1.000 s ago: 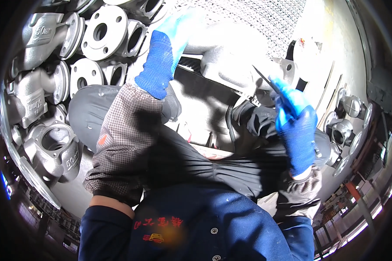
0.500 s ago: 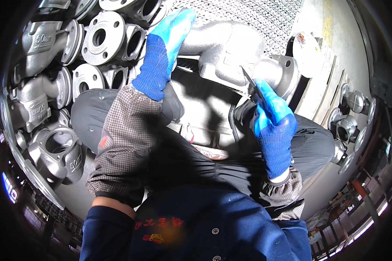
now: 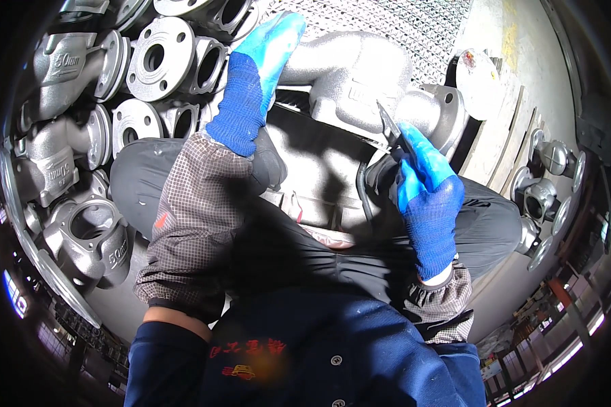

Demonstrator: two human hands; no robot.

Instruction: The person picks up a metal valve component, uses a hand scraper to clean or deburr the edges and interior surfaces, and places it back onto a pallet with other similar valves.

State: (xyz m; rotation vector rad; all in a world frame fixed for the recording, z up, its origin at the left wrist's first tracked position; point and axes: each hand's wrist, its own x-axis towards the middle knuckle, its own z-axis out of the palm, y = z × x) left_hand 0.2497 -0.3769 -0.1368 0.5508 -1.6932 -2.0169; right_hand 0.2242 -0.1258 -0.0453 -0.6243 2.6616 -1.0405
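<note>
A grey metal valve body casting [image 3: 362, 81] lies across in front of me, with a round flange [image 3: 448, 115] at its right end. My left hand [image 3: 268, 51], in a blue coated glove, grips the casting's left end; its fingers lie close together and that end is mostly hidden. My right hand [image 3: 424, 166], gloved alike, is closed round a thin, dark, flat blade-like tool [image 3: 388, 125]. The tool's tip is at the casting's lower front, near a raised marking. I cannot tell whether it touches. Below the casting is a dark-edged metal box-like support [image 3: 319, 152] between my knees.
Several similar flanged castings [image 3: 161, 60] are stacked at the left, close to my left arm. Behind the work is a woven metal mesh surface [image 3: 421, 30]. A pale round disc [image 3: 477, 85] stands right of the flange. More small castings [image 3: 542, 197] lie beyond my right knee.
The blade-like tool has turned slightly in my right hand and shows more of its flat side; its tip has shifted a little. My left hand and the casting stay put.
</note>
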